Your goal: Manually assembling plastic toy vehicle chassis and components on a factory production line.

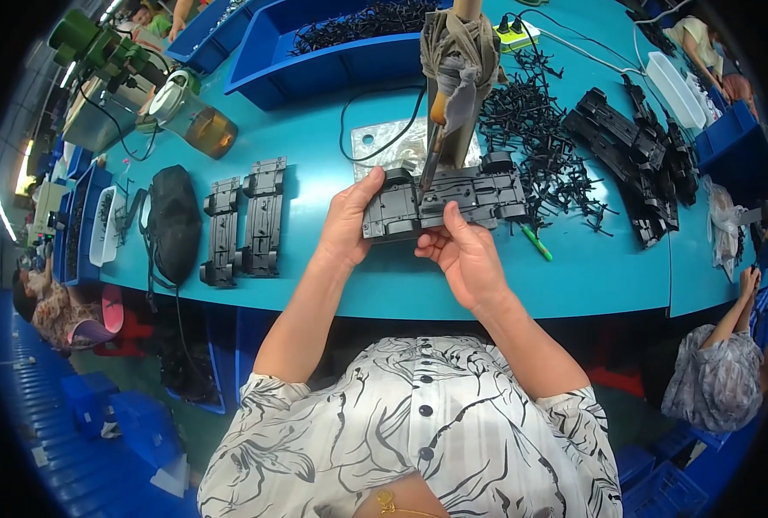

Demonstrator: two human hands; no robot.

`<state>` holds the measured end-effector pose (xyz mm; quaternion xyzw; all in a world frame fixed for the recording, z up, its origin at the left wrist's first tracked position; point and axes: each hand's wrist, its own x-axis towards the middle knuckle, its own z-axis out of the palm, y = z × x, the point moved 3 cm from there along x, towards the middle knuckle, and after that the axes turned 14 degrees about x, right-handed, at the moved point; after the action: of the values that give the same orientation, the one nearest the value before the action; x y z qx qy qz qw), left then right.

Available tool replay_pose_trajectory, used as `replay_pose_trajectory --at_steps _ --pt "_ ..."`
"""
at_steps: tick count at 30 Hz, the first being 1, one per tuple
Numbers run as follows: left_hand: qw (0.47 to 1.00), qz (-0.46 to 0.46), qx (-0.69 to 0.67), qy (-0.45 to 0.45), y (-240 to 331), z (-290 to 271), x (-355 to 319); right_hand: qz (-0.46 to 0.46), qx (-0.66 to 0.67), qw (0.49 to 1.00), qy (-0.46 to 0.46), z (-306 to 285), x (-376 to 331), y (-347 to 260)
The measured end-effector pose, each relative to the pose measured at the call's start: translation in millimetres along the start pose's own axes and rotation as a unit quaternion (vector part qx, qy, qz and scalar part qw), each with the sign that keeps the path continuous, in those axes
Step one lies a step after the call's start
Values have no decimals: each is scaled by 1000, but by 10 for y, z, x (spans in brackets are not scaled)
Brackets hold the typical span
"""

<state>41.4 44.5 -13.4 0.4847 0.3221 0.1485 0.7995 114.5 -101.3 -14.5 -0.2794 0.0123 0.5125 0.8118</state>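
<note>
both hands are closed on one black chassis (pixel 481 192), held above the bench (pixel 323 289) near its front edge: the left hand (pixel 348 223) at its left end, the right hand (pixel 470 263) with thumb on top, fingers curled at the near side. bare teal surface opens leftward, as far as two similar chassis (pixel 264 216). rightward it is tighter, with a green pen (pixel 537 243) just beside and a heap of small black parts (pixel 531 121) beyond. a cloth-wrapped post (pixel 460 60) crowds the far side. the left fingers are mostly hidden; whether the metal rod (pixel 430 160) touches the chassis is unclear.
</note>
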Motion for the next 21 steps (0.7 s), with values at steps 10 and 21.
replay_pose_trajectory --at_steps 10,21 --pt "999 -29 -11 8 70 45 14 -10 -11 1000 19 54 26 -10" --pt "999 -47 25 10 63 24 36 -22 -12 1000 19 93 31 -33"
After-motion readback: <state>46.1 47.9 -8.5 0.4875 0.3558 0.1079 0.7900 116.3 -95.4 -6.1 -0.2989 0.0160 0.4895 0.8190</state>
